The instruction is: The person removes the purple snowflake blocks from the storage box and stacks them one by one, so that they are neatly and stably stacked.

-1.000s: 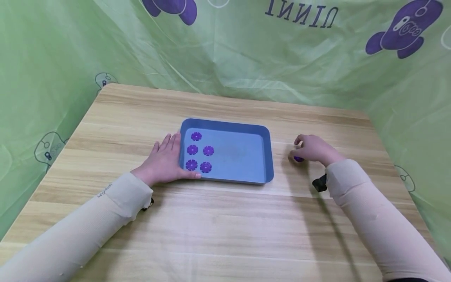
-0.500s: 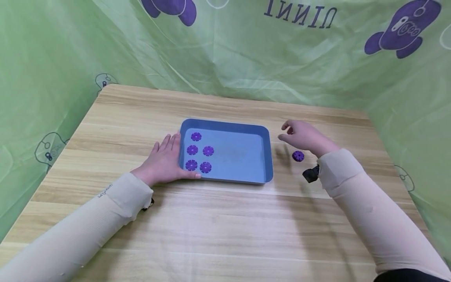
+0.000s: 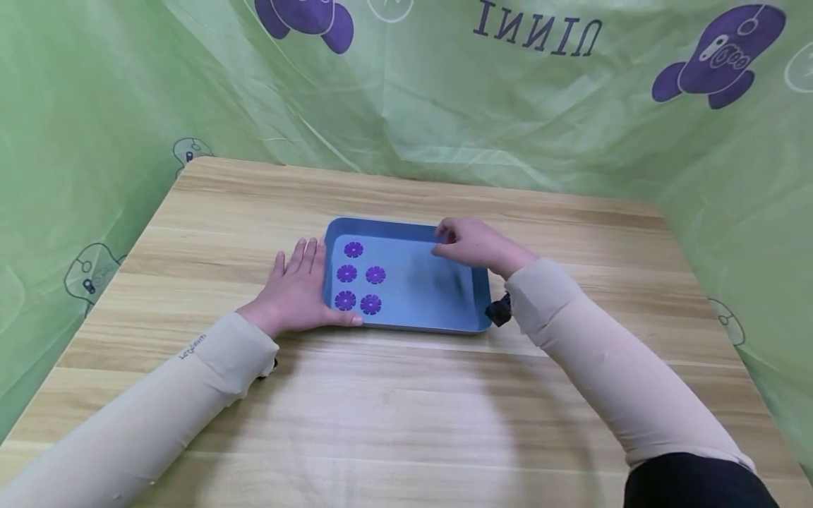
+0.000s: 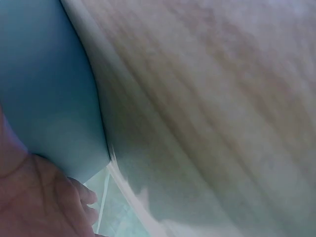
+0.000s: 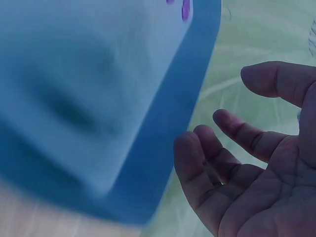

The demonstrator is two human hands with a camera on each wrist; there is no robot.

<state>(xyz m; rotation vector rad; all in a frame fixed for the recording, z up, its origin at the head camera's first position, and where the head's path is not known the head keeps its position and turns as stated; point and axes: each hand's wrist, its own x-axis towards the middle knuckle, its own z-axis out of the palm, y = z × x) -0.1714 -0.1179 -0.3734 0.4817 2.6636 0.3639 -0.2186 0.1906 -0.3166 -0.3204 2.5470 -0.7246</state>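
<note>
A blue rectangular tray point(image 3: 419, 310) lies on the table, with several purple notched plastic discs point(image 3: 375, 274) flat in its left half. My left hand point(image 3: 298, 293) rests against the tray's left side, fingers straight and thumb along the front edge. The left wrist view catches part of that hand point(image 4: 39, 197) beside the tray's outer wall point(image 4: 49, 89). Over the tray's right half hovers my right hand point(image 3: 476, 245), fingers loosely bent. In the right wrist view its thumb and fingers point(image 5: 190, 163) stand apart, and I see nothing between them.
The wooden table point(image 3: 406, 409) has green printed sheeting point(image 3: 444, 120) hanging at its back and sides. A black wrist piece point(image 3: 499, 310) sticks out under the right sleeve point(image 3: 591, 346), which covers the spot where a loose purple disc lay.
My right hand has moved left from beside the loose purple disc to above the tray. That disc is now out of sight behind the sleeve. The left hand and tray have stayed put.
</note>
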